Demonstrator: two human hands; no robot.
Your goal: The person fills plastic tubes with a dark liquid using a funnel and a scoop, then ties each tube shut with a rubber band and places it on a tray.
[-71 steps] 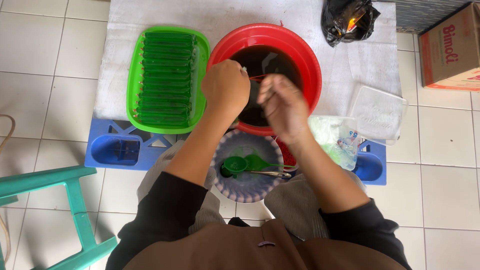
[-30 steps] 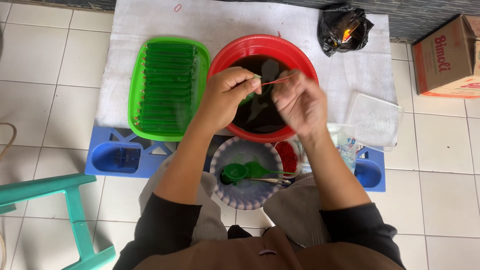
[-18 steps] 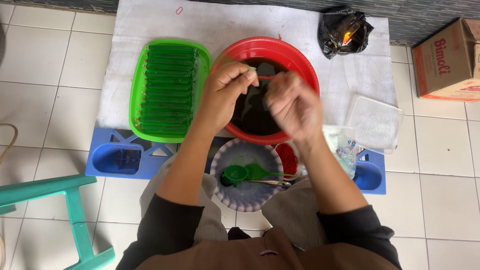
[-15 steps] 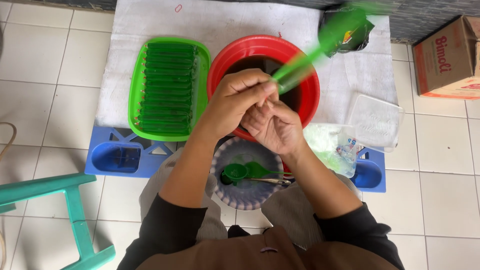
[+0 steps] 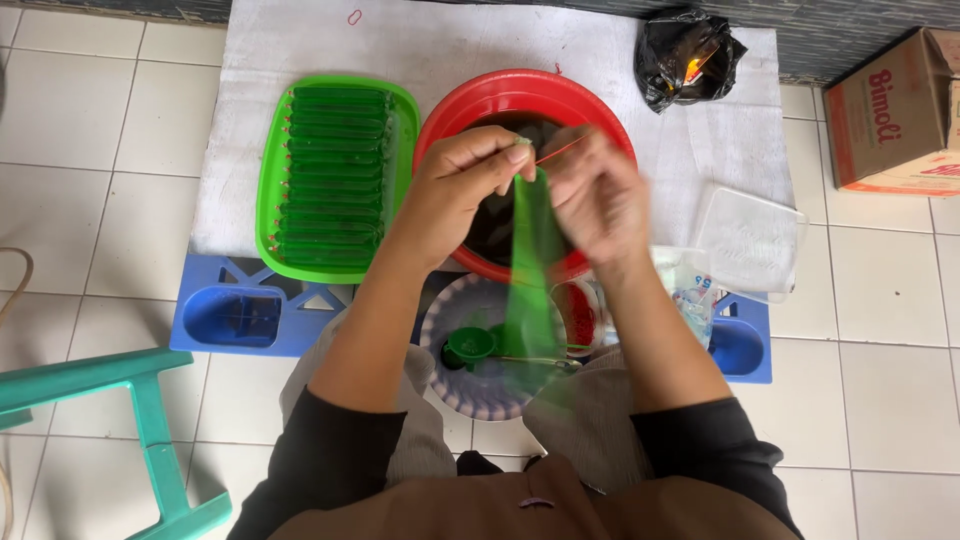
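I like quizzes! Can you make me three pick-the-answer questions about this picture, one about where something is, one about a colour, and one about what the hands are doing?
1. Where is the green tray of filled green tubes?
A. Left of the red basin
B. Inside the cardboard box
C. On the stool

2. What colour is the basin?
A. Blue
B. Red
C. Yellow

3. What is the left hand doing?
A. Resting flat
B. Holding a spoon
C. Pinching the top of a hanging green tube

Answers: A, the tray lies beside the basin's left side; B, its rim is red; C, the fingers grip the tube's top, with the blurred right hand beside it.
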